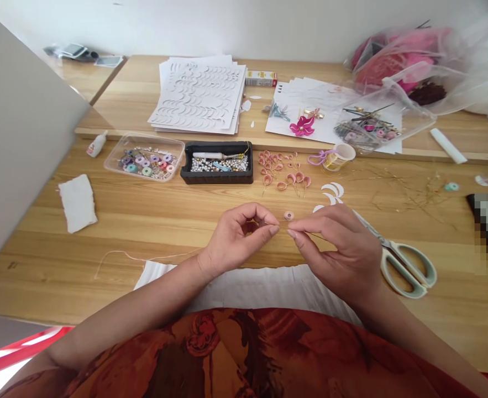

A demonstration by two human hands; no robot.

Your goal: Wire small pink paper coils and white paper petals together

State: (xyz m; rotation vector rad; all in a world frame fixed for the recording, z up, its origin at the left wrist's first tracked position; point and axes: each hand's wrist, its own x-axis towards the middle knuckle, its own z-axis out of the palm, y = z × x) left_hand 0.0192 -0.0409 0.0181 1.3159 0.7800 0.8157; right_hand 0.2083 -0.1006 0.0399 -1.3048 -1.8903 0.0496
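Above the middle of the table's front part, my left hand (241, 237) is closed, thumb and forefinger pinching a very thin wire. My right hand (339, 246) pinches too, its fingertips just right of the left ones; a thin wire (320, 237) shows below its forefinger. Just beyond the fingertips lies a small pink spool of thread (289, 216). A pale pink thread (144, 257) runs over the table toward my left wrist. Behind the hands are several pink looped petals on wires (291, 181). White paper crescents (332, 193) lie beyond my right hand.
Scissors (407, 265) lie right of my right hand. Beyond stand a black tray of beads (216, 177), a clear box of thread spools (113, 166) and a small tub (343, 156). Cut paper sheets (198, 99), a magenta flower (302, 126) and plastic bags (397, 66) occupy the raised shelf.
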